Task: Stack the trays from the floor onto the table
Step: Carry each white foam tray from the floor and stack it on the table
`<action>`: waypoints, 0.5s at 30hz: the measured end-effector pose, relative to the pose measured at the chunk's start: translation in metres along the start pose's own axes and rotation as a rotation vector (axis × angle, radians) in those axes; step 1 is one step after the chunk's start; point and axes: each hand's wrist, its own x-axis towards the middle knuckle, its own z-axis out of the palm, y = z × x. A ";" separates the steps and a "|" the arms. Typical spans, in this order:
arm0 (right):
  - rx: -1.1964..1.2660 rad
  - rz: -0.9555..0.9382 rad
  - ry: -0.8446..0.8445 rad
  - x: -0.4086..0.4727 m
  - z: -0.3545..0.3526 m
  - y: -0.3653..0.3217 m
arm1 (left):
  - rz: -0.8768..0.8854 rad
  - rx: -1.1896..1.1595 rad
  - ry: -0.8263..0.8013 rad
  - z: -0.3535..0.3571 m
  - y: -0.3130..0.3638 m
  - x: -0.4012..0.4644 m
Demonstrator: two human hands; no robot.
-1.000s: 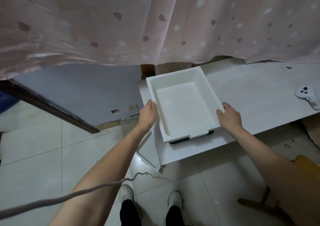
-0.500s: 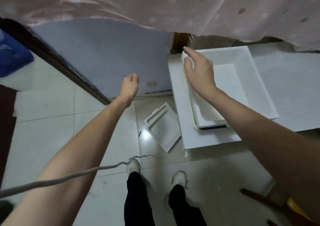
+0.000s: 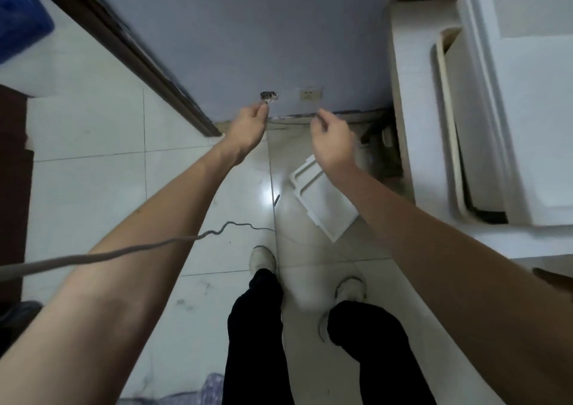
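Note:
A white tray [image 3: 325, 204] lies tilted on the tiled floor beside the table, partly hidden under my right forearm. On the white table [image 3: 415, 125] at the right stands a stack of white trays [image 3: 527, 110], with a cream rim showing on its left side. My left hand [image 3: 248, 128] hangs above the floor left of the floor tray, fingers loosely curled, holding nothing. My right hand [image 3: 331, 141] hovers just above the far end of the floor tray, fingers loosely bent and empty.
A purple-grey wall [image 3: 248, 32] with a socket [image 3: 308, 95] is straight ahead, a dark door frame [image 3: 139, 60] runs diagonally at left. A grey cable [image 3: 124, 251] crosses my left forearm. A blue object [image 3: 18, 17] sits top left. My feet [image 3: 263, 259] stand on the tiles.
Both hands have left the tray on the table and swung left and down toward the floor. The view has tipped down, so the floor tray now lies under my right hand.

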 end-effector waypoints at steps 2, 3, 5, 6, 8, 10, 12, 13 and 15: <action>0.038 0.060 0.021 0.015 0.031 0.037 | 0.011 0.011 -0.060 0.016 -0.022 0.022; 0.054 0.083 0.032 0.017 0.037 0.048 | 0.017 0.019 -0.082 0.021 -0.028 0.027; 0.076 0.108 0.064 0.025 0.058 0.080 | 0.015 0.047 -0.116 0.043 -0.050 0.045; 0.079 0.129 0.077 0.033 0.070 0.099 | 0.010 0.064 -0.136 0.058 -0.066 0.058; 0.048 0.187 0.072 0.048 0.093 0.150 | -0.010 0.128 -0.187 0.094 -0.101 0.080; 0.004 0.197 0.053 0.067 0.114 0.207 | -0.006 0.178 -0.251 0.131 -0.131 0.102; -0.028 0.215 0.062 0.082 0.129 0.265 | 0.002 0.214 -0.310 0.162 -0.158 0.121; -0.045 0.238 0.078 0.093 0.136 0.296 | 0.008 0.235 -0.336 0.180 -0.174 0.136; -0.069 0.306 0.119 0.111 0.145 0.350 | 0.005 0.270 -0.366 0.207 -0.202 0.160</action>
